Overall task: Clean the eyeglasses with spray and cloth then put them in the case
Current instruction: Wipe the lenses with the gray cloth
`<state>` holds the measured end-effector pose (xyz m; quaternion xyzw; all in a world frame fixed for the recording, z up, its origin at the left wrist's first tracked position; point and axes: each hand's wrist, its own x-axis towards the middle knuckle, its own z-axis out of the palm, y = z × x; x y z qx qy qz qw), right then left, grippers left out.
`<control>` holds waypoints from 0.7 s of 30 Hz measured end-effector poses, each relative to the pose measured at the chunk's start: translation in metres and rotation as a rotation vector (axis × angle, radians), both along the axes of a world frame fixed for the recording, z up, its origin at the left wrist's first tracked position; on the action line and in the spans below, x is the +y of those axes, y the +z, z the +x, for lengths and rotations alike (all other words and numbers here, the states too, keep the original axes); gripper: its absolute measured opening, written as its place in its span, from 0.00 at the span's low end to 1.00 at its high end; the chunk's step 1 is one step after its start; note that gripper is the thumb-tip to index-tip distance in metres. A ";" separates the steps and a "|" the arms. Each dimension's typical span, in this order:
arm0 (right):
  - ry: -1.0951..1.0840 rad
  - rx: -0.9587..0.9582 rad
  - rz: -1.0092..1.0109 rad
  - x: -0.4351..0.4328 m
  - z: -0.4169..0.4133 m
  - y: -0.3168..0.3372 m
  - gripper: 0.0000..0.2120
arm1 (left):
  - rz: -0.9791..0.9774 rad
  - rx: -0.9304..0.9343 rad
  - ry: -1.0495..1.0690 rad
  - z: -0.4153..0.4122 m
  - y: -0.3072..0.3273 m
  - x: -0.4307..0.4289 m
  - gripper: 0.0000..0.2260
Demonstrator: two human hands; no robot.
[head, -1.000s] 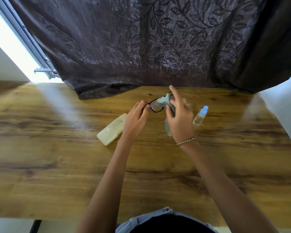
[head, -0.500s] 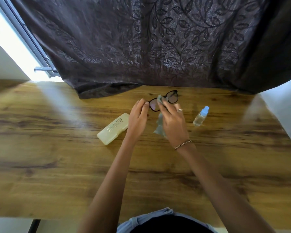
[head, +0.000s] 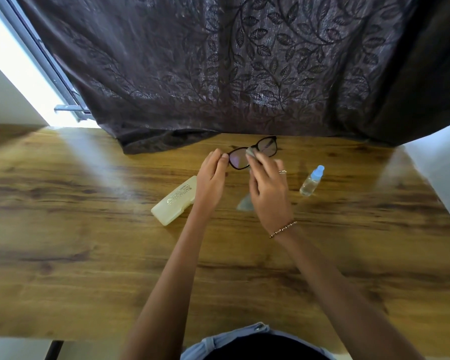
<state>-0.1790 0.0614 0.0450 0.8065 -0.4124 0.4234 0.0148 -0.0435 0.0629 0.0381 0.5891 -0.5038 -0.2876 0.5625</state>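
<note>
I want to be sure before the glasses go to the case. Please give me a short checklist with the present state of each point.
1. Black-framed eyeglasses held by left hand: ok.
2. Pale grey cloth in right hand, on the frame's middle: ok.
3. Lenses clean: cannot tell.
4. Cream plastic case open: not ok, lid shut.
5. Clear spray bottle with blue cap upright, apart from both hands: ok.
</note>
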 end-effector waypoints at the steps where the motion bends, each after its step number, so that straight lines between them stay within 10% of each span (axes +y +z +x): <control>1: 0.017 0.045 0.002 0.001 0.002 -0.003 0.19 | -0.002 0.006 -0.008 -0.001 0.001 0.000 0.12; 21: 0.037 0.059 0.042 -0.002 0.009 0.002 0.19 | 0.002 0.154 0.052 -0.003 0.007 0.007 0.13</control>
